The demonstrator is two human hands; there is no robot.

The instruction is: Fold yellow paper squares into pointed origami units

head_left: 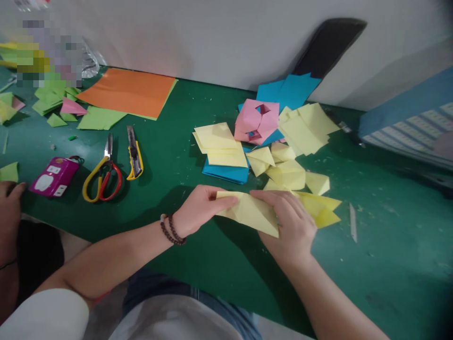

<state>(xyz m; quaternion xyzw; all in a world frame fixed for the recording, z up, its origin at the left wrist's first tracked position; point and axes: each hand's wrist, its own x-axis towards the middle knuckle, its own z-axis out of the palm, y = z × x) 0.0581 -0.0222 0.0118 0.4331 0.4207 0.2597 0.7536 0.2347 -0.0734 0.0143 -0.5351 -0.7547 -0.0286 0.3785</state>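
Note:
A pale yellow sheet of paper (253,212), creased, is held up between my two hands over the green table. My left hand (200,208), with a beaded bracelet on its wrist, pinches the sheet's left end between thumb and fingers. On the right end, my right hand (292,224) grips it, its thumb hidden behind the paper. Just beyond lie several folded pale yellow paper pieces (286,174) and a stack of yellow paper (222,144) on folded blue paper (226,173). A pink folded-paper shape with holes (256,122) sits behind them.
Scissors (102,174), a box cutter (134,156) and a purple box (55,177) lie left on the green table (170,165). Orange paper (129,92) is behind them. Another person's hand (10,198) rests at the far left edge. A blue-and-white box (410,123) stands right.

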